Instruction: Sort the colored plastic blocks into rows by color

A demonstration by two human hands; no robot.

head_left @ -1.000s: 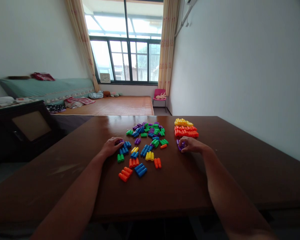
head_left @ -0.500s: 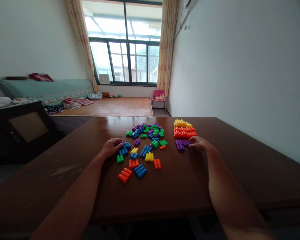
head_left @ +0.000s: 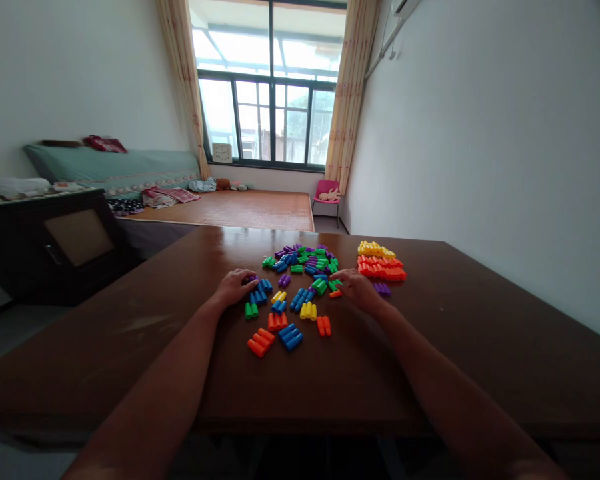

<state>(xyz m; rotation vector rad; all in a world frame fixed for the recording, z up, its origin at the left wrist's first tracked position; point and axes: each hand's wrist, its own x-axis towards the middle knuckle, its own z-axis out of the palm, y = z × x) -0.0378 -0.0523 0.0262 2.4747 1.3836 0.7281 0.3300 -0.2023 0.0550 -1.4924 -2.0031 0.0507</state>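
My left hand rests on the table with its fingers curled over a purple block, which is mostly covered. Right beside it lie blue ribbed blocks and a green one. My right hand reaches in from the right, fingers stretched out above a green block and close to a small orange block. It holds nothing that I can see. Behind its wrist, purple blocks are partly hidden. A mixed pile of green, blue and purple blocks lies beyond both hands.
Yellow blocks and orange blocks lie in rows at the right of the brown table. Orange, blue and yellow blocks, among them a blue one, are scattered nearer me. A bed stands behind the table.
My right hand has left the purple blocks on the right and moved left to the green block near the pile. My left hand stays at the purple block. The view has shifted slightly.
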